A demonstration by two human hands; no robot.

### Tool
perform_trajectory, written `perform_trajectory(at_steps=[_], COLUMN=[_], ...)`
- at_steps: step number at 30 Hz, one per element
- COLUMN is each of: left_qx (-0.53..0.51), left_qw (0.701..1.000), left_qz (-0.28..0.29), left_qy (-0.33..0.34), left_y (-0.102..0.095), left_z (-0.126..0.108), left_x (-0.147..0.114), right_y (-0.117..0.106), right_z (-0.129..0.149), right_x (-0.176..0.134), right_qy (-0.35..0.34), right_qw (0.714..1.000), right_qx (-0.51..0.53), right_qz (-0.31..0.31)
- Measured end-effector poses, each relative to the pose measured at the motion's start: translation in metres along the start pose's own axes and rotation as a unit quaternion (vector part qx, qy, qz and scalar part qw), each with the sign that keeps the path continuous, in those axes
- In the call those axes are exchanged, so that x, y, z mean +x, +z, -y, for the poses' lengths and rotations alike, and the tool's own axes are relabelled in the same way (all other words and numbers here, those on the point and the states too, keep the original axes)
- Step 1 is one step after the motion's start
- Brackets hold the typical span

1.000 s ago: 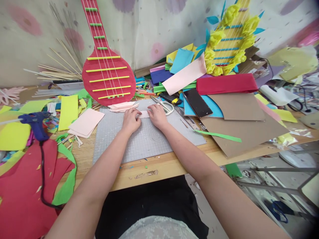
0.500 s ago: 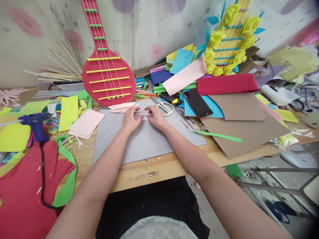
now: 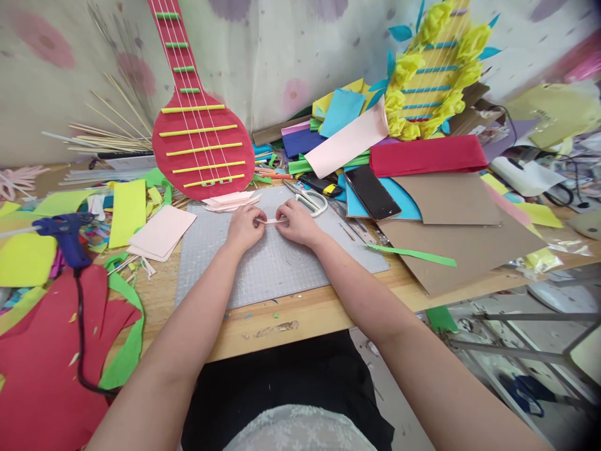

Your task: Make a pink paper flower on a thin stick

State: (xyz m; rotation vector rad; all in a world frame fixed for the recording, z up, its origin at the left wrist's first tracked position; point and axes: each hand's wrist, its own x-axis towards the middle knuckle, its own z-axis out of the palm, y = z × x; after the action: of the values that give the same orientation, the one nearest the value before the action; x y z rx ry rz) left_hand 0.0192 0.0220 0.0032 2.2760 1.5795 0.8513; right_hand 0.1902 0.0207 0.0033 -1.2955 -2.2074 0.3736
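Note:
Between my two hands is a small piece of pale pink paper (image 3: 271,221), narrow and rolled or folded, above the grey cutting mat (image 3: 263,275). My left hand (image 3: 246,227) pinches its left end with closed fingers. The right end is pinched by my right hand (image 3: 297,222); my fingers cover much of the paper. Just behind my left hand lie several folded pale pink paper pieces (image 3: 232,200). White-handled scissors (image 3: 313,203) rest on the mat behind my right hand.
A red paper lute (image 3: 204,147) leans at the back. At left are pink paper sheets (image 3: 162,232) and a blue glue gun (image 3: 70,241) with its cord. A black phone (image 3: 373,193), brown cardboard (image 3: 451,250) and a green strip (image 3: 413,254) lie at right.
My fingers have closed in on the pink paper, which now shows as a narrower strip between them. Both hands remain in nearly the same place over the mat.

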Motion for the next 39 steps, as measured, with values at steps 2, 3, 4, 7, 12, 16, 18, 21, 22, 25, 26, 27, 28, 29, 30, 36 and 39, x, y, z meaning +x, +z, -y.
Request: perform_trajectory(at_steps=[2,3,4,7,12,16,18,21,22,25,26,27,28,29,30,36,39], left_qx=[0.002,0.001,0.000,0.002,0.029,0.044,0.022,-0.109,-0.181,-0.424,-0.492,-0.544,-0.581,-0.601,-0.610,-0.649,-0.645], left_qw=[1.000,1.000,1.000,1.000,1.000,0.999,0.999,0.993,0.979,0.880,0.837,0.797,0.765,0.742,0.730,0.698,0.694], left_qz=[0.004,0.006,0.006,0.002,0.006,0.019,0.025,-0.016,-0.052,-0.139,-0.137,-0.121,-0.101,-0.089,-0.087,-0.046,-0.029], left_qy=[0.004,0.005,0.005,0.003,0.010,0.003,-0.010,-0.050,-0.072,-0.165,-0.199,-0.231,-0.259,-0.282,-0.297,-0.299,-0.319], left_y=[-0.002,-0.002,-0.002,-0.001,-0.001,-0.005,-0.006,-0.006,-0.006,-0.003,-0.002,-0.002,-0.001,-0.001,-0.001,-0.005,-0.005], left_z=[-0.001,-0.001,-0.001,0.001,0.002,0.001,0.002,0.003,0.003,-0.002,-0.005,-0.008,-0.010,-0.012,-0.014,-0.021,-0.025], left_x=[-0.001,-0.002,-0.002,-0.003,-0.005,-0.010,-0.012,-0.011,-0.010,-0.006,-0.005,-0.004,-0.004,-0.003,-0.003,-0.006,-0.008], right_y=[-0.001,-0.001,-0.001,0.002,0.003,0.001,0.001,0.002,0.004,0.009,0.010,0.010,0.010,0.010,0.009,0.006,0.009], right_z=[-0.001,-0.001,-0.002,-0.004,-0.003,0.000,0.000,0.000,-0.001,0.002,0.004,0.006,0.009,0.011,0.014,0.017,0.017], right_x=[-0.001,0.000,0.000,0.001,-0.002,-0.005,-0.005,-0.003,-0.001,0.004,0.006,0.007,0.007,0.007,0.007,0.005,0.005], right_qy=[-0.006,-0.003,0.003,0.021,0.026,0.024,0.020,0.045,0.066,0.149,0.175,0.195,0.208,0.214,0.217,0.208,0.193], right_qw=[1.000,1.000,1.000,0.999,0.998,0.999,1.000,0.993,0.985,0.929,0.902,0.875,0.853,0.834,0.820,0.798,0.828], right_qx=[-0.007,-0.008,-0.010,-0.026,-0.047,-0.029,0.002,0.108,0.161,0.338,0.393,0.440,0.478,0.507,0.529,0.565,0.526], right_qz=[0.001,-0.002,-0.005,-0.007,0.019,0.021,0.021,0.023,0.015,-0.033,-0.043,-0.046,-0.042,-0.034,-0.025,-0.022,-0.011])
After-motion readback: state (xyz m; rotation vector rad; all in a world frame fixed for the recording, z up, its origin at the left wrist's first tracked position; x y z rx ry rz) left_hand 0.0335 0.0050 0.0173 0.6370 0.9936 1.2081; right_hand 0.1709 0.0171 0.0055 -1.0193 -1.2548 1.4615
